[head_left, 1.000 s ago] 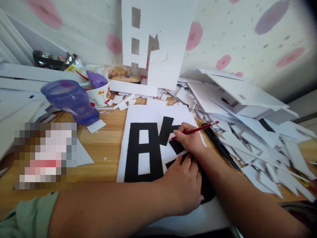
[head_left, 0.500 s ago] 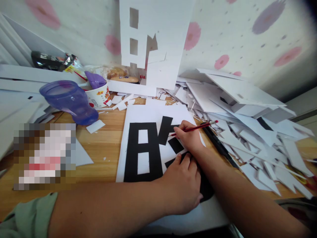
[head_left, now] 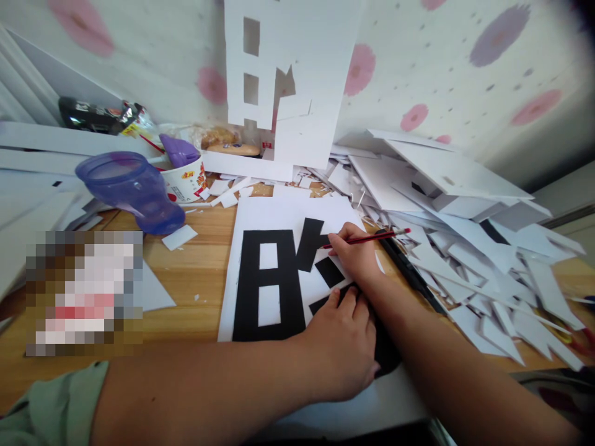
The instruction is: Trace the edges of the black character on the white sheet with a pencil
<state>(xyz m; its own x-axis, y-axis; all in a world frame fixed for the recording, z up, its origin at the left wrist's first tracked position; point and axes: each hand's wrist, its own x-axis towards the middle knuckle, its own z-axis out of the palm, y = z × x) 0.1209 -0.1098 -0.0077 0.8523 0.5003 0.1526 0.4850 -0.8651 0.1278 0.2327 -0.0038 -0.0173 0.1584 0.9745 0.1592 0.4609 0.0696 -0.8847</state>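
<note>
Toward the table's [head_left: 186, 279] far left corner leans a blue jar [head_left: 139, 189]. At the near edge, a black cutout [head_left: 246, 279] lies on white board [head_left: 279, 214] — left hand [head_left: 341, 350] flat on it, fingers slightly apart; right hand [head_left: 357, 255] clamped on a red pencil [head_left: 379, 236] — scraps [head_left: 465, 272] rightward.

It appears to be a room in a home, given the wallpaper [head_left: 400, 68] with pink and purple blotches and a wooden table [head_left: 199, 260] crowded with paper offcuts [head_left: 469, 279], a food tub [head_left: 188, 179] and a purple container [head_left: 158, 201].
</note>
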